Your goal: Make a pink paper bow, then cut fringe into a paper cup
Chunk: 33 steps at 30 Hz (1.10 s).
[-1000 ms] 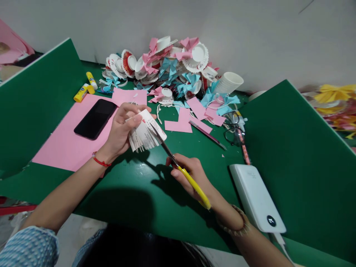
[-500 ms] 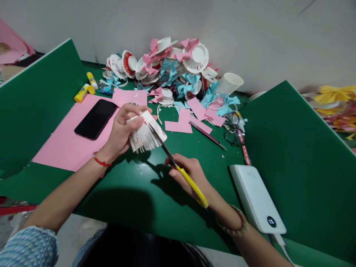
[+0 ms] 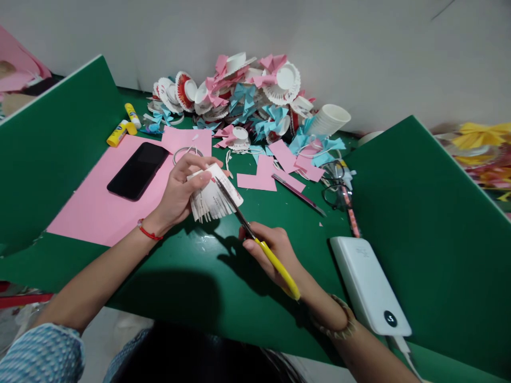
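While your left hand [image 3: 181,186] is pinching the white, fringe-cut paper cup [image 3: 213,198] above the green table [image 3: 191,276] — steadying it for the blades — your right hand [image 3: 275,252] is gripping the yellow-handled scissors [image 3: 255,239], slicing its wall.

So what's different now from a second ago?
Not much. The left hand has shifted the white paper cup slightly right and lower, uncovering a white ring on the pink paper. The right hand keeps the yellow scissors cutting into the cup's rim, blades barely moved. The phone, glue sticks, power bank and craft pile stayed put.
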Available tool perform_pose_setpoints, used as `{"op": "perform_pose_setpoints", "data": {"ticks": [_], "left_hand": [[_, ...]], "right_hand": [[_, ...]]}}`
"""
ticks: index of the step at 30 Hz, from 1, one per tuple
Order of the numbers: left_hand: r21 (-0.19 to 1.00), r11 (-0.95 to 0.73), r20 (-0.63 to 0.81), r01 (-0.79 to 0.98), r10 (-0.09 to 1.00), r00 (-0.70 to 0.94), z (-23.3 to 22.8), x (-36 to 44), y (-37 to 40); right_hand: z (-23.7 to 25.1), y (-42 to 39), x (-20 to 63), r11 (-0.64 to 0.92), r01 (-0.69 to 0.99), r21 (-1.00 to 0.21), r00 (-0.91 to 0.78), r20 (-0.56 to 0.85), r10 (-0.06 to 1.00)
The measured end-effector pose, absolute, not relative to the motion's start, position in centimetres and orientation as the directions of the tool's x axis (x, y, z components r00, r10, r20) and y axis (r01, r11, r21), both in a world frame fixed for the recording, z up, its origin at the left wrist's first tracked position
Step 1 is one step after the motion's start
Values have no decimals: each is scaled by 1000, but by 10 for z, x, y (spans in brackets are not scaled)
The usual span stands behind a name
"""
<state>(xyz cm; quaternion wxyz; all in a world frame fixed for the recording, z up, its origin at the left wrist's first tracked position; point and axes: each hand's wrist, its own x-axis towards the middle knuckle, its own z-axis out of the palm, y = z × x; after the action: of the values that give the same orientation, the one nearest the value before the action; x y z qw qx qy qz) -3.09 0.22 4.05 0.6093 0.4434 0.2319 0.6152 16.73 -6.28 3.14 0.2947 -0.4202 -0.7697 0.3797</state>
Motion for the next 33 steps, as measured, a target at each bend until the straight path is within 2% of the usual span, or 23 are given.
{"op": "perform_pose_setpoints", "data": {"ticks": [9, 18, 33], "left_hand": [[846, -135, 250, -516, 955, 161, 37, -29, 1], [834, -148, 277, -532, 946, 171, 37, -28, 0], [847, -143, 263, -512, 950, 170, 37, -28, 1]], "right_hand": [[30, -63, 167, 410, 371, -834, -494, 196, 847], [31, -63, 165, 346, 419, -840, -465, 129, 876], [31, -63, 166, 346, 435, -831, -462, 124, 878]]}}
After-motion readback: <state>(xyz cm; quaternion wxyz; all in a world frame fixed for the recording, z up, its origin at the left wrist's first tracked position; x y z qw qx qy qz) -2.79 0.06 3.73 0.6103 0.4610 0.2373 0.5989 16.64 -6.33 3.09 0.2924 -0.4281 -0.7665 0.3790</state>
